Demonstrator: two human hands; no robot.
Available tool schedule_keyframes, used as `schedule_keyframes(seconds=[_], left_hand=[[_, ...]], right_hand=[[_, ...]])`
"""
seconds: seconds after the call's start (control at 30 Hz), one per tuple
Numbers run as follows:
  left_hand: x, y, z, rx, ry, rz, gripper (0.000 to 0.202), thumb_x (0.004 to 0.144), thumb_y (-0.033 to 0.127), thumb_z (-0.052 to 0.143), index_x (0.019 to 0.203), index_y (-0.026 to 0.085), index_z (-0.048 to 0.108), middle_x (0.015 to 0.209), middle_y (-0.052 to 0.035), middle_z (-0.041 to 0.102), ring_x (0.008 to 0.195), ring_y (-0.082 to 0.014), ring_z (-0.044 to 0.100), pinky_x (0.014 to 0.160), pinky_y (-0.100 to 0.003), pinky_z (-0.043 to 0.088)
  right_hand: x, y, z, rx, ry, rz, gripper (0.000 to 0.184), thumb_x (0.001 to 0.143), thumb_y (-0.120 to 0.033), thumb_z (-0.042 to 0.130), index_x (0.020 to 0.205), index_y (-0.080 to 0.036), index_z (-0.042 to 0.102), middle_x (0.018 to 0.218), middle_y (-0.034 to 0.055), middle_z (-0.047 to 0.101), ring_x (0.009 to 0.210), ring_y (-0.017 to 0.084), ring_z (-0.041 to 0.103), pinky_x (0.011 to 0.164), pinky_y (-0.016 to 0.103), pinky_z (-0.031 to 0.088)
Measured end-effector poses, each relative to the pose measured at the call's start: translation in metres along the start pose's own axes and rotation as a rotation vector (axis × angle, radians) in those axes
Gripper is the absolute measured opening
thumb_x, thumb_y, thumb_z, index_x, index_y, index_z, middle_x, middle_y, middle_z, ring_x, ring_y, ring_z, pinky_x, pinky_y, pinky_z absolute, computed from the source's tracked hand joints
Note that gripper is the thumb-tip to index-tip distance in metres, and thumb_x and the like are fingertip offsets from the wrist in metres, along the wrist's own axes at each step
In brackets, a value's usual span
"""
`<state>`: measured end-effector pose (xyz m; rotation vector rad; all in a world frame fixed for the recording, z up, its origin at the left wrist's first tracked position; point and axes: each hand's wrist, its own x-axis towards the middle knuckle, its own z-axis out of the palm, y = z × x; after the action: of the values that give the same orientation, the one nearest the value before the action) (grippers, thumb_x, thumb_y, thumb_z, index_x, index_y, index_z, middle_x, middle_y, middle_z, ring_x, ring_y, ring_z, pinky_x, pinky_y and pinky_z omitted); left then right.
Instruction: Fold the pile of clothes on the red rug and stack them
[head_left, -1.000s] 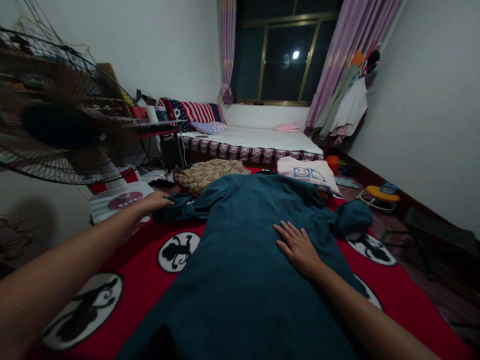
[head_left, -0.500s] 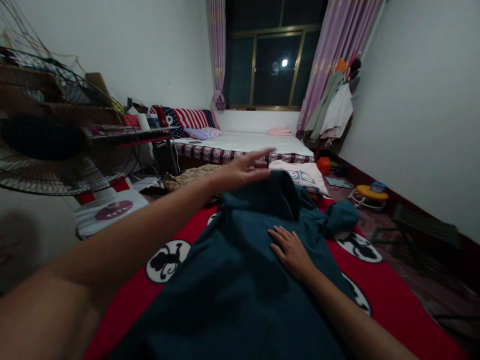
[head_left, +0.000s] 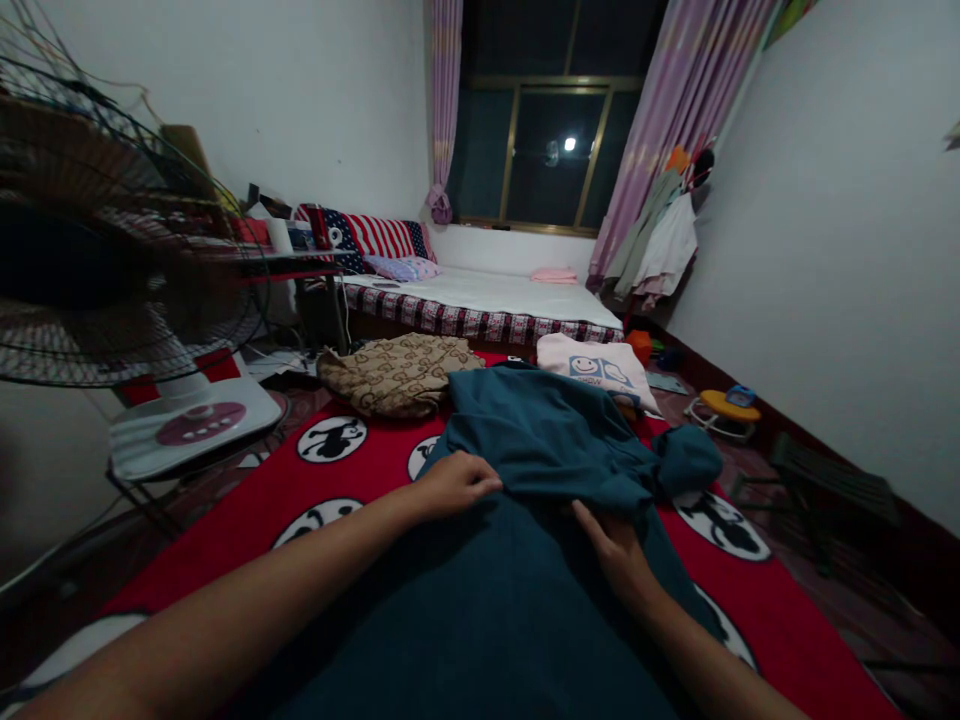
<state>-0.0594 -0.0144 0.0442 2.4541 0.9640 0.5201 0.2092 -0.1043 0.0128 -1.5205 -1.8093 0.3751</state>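
Note:
A dark teal garment (head_left: 487,620) lies spread over a red blanket (head_left: 247,560), with its far part folded toward me and a bunched piece (head_left: 686,462) at the right. My left hand (head_left: 459,484) is closed, its thumb and fingers pinching the garment along the fold's left edge. Close by on the right, my right hand (head_left: 619,550) has slid under the lower edge of the fold. Its thumb shows in front, but the other fingers are hidden by the cloth.
Beyond the garment lie a brown patterned cloth (head_left: 401,372) and a pale pink printed garment (head_left: 596,368). A fan (head_left: 112,250) stands close on the left. On the right floor are a yellow stool (head_left: 726,412) and a dark folding stool (head_left: 832,480). A white-covered bed (head_left: 480,290) is under the window.
My left hand has come back toward me from the garment's far end and now pinches its cloth. The raised far part now lies folded down. My right hand went from flat on top to under the fold.

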Motion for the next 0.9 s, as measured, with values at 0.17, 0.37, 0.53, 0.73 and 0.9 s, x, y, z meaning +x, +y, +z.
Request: schedule_keyframes(seconds=[0.17, 0.37, 0.53, 0.73, 0.9], left_hand=[[0.046, -0.040, -0.060, 0.174, 0.368, -0.099, 0.038, 0.081, 0.011, 0.047, 0.109, 0.021, 0.070, 0.116, -0.0036, 0.068, 0.108, -0.0194, 0.062, 0.097, -0.030, 0.047], [0.084, -0.080, -0.074, 0.309, 0.142, -0.119, 0.053, 0.070, 0.007, 0.055, 0.118, 0.028, 0.067, 0.131, -0.0039, 0.060, 0.108, -0.0257, 0.062, 0.092, -0.034, 0.048], [0.101, -0.091, -0.074, 0.246, 0.209, -0.195, 0.028, 0.065, 0.009, 0.058, 0.083, 0.020, 0.076, 0.090, -0.0074, 0.073, 0.092, -0.0263, 0.066, 0.084, -0.032, 0.049], [0.088, -0.107, -0.094, 0.161, 0.488, -0.321, 0.038, 0.071, 0.013, 0.046, 0.098, 0.016, 0.073, 0.095, -0.0059, 0.073, 0.091, -0.0221, 0.065, 0.082, -0.028, 0.049], [0.065, -0.116, -0.093, 0.103, 0.542, -0.385, 0.038, 0.069, 0.011, 0.044, 0.094, 0.016, 0.073, 0.085, -0.0051, 0.073, 0.081, -0.0207, 0.066, 0.077, -0.029, 0.052]], right_hand=[[-0.020, -0.036, -0.026, 0.011, -0.128, -0.344, 0.039, 0.097, -0.033, 0.035, 0.072, -0.021, 0.063, 0.074, 0.0050, 0.066, 0.067, 0.015, 0.063, 0.064, 0.026, 0.049], [0.025, -0.018, -0.046, -0.539, 0.066, -0.168, 0.034, 0.080, -0.038, 0.060, 0.111, -0.023, 0.063, 0.125, 0.0117, 0.059, 0.112, 0.032, 0.056, 0.089, 0.046, 0.048], [0.042, 0.007, -0.059, -0.599, -0.175, 0.023, 0.032, 0.074, -0.023, 0.059, 0.105, -0.022, 0.064, 0.102, 0.0087, 0.067, 0.090, 0.027, 0.065, 0.071, 0.037, 0.052], [0.018, 0.010, -0.081, -0.478, 0.276, -0.313, 0.025, 0.078, -0.015, 0.048, 0.088, -0.025, 0.069, 0.110, 0.0096, 0.065, 0.106, 0.029, 0.059, 0.092, 0.046, 0.046], [0.012, 0.029, -0.074, -0.322, -0.077, -0.211, 0.036, 0.079, -0.011, 0.038, 0.084, -0.027, 0.070, 0.122, 0.0038, 0.063, 0.104, 0.023, 0.063, 0.090, 0.042, 0.050]])
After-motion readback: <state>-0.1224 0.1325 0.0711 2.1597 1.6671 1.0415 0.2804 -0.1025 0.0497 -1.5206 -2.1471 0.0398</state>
